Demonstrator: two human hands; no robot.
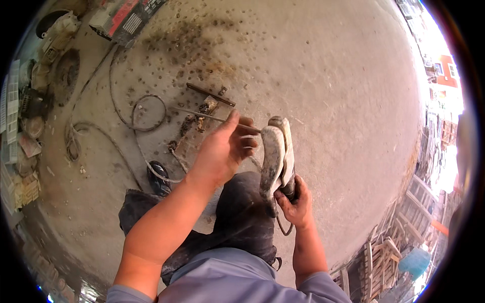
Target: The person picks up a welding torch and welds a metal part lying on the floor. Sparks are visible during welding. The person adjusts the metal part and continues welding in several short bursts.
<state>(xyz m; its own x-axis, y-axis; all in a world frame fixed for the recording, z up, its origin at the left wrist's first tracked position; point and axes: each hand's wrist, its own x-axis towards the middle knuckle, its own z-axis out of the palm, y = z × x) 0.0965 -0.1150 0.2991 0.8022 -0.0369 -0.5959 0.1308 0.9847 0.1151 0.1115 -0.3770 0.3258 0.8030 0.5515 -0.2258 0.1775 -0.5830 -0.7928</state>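
Observation:
My left hand (230,146) is half closed, its thumb and fingers around a thin welding rod (202,115). The rod points out to the left over the floor; its other end meets the head of a worn, whitish electrode holder (273,156). My right hand (297,204) grips this holder low down, by its dark handle (288,188). A cable (289,230) loops below that hand. Beyond my left hand, a dark metal bar (209,94) and a rusty, lumpy metal piece (188,126) lie on the concrete.
A red and grey welding machine (127,21) stands at the far left. Its looped cables (149,129) run across the floor (348,101) to my boot (159,177). Machine parts and crates (30,106) line the left edge; wooden pallets (381,265) and a blue container (415,262) stand at lower right.

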